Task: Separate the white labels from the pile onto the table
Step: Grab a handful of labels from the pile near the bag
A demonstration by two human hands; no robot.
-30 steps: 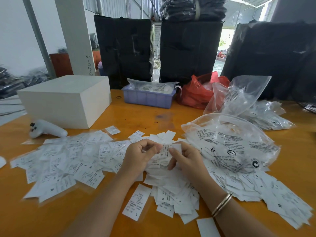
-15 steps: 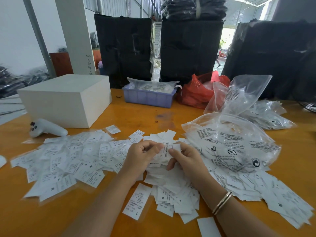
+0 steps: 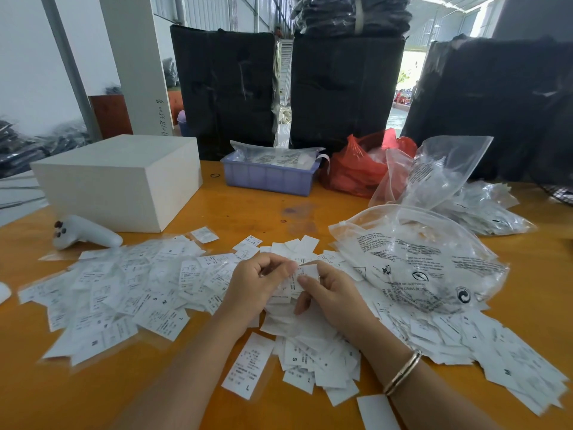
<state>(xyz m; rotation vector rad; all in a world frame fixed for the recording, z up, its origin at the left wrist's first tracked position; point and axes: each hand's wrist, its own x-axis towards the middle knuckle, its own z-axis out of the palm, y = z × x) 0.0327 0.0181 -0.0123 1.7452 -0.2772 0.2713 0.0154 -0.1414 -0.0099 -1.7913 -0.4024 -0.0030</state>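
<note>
Hands meeting over the pile of white labels (image 3: 310, 346) on the orange tabletop (image 3: 248, 209). Left hand (image 3: 257, 285) and right hand (image 3: 333, 294) both pinching a small bunch of labels (image 3: 299, 276), gripping it just above the pile.

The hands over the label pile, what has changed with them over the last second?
Very little. The left hand and right hand still pinch the same small bunch of white labels above the pile, with only slight finger shifts; neither grip let go or took anything new. The spread labels, clear bag, white box and controller stayed put.
</note>
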